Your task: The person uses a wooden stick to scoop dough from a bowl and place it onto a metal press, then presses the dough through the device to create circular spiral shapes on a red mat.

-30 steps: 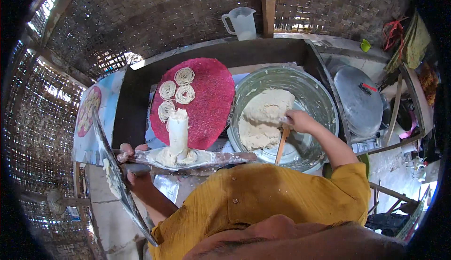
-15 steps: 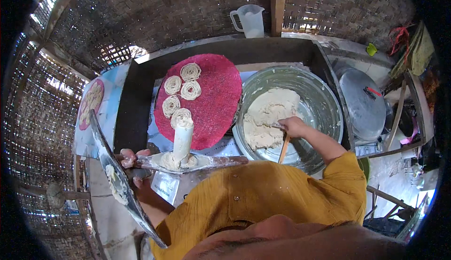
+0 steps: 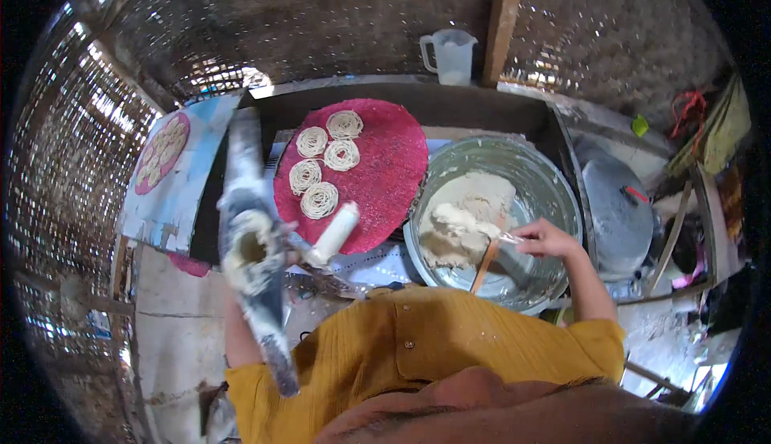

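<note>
My left hand [image 3: 291,245] grips a two-part wooden dough press, its fingers mostly hidden behind the pieces. One piece is a dark bar [image 3: 265,307] with a dough-smeared hole, facing me and blurred. A pale cylindrical plunger [image 3: 336,235] belongs to the other piece, tilting over the near edge of a round pink mesh sheet [image 3: 385,179]. My right hand [image 3: 546,239] is closed on a shiny spoon-like tool [image 3: 509,238], with a lump of dough [image 3: 462,221] at its far end. This happens over a large metal basin [image 3: 554,179] holding pale dough [image 3: 482,191].
Several coiled dough nests [image 3: 343,155] lie on the pink sheet's left side. A wooden stick [image 3: 485,267] leans in the basin. Dark boards [image 3: 281,111] edge the work area. A plastic jug [image 3: 454,59] stands behind; a lidded metal pot [image 3: 618,211] is at right, another nest-covered sheet [image 3: 163,155] at left.
The holed bar has swung round so its opening faces me, and the plunger has tilted to the right. My right hand has lifted a lump of dough and moved slightly right.
</note>
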Motion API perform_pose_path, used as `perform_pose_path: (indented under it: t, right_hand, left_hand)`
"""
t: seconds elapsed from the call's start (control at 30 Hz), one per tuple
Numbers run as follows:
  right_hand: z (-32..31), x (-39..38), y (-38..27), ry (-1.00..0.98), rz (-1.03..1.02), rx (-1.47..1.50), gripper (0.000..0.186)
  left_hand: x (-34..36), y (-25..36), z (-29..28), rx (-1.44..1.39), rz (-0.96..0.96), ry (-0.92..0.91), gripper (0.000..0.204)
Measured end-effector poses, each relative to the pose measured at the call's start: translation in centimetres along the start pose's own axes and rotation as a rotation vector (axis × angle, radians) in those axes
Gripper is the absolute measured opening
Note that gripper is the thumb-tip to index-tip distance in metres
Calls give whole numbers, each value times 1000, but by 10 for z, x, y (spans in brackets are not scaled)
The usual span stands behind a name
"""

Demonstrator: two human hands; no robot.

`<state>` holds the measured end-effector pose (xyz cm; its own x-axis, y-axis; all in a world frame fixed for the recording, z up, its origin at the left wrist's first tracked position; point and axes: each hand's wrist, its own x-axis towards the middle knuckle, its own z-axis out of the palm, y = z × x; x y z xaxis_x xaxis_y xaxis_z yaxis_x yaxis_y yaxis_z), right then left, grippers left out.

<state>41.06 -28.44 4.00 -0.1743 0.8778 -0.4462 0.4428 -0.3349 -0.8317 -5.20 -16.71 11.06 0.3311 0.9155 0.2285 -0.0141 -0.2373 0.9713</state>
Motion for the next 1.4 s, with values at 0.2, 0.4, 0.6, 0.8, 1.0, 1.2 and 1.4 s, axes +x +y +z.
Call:
perform_pose_path:
  t: [0.2, 0.4, 0.6, 0.8, 1.0, 1.2, 1.4]
  right_hand:
    - [4, -4, -70, -107, -281, 246, 38]
    - [-1, 0, -131, 218, -929, -620, 29]
    - [53, -33, -239, 650, -1001, -1391, 28]
    - [107, -27, -222, 746, -1070, -1699, 20]
    - [62, -47, -217, 940, -1012, -1091, 23]
    - [56, 1, -184, 924, -989, -880, 25]
    - [61, -7, -190, 651, -861, -708, 28]
  left_hand:
    - [37, 48, 74, 793, 185, -341, 42]
    - [52, 21, 80, 910, 361, -454, 43]
    - [44, 10, 74, 1054, 248, -339, 42]
    - [59, -5, 69, 1051, 204, -240, 33]
    - [53, 8, 26, 734, 207, -235, 39]
    - [70, 3, 31, -29, 131, -372, 36]
    - [79, -20, 6, 198, 107, -296, 30]
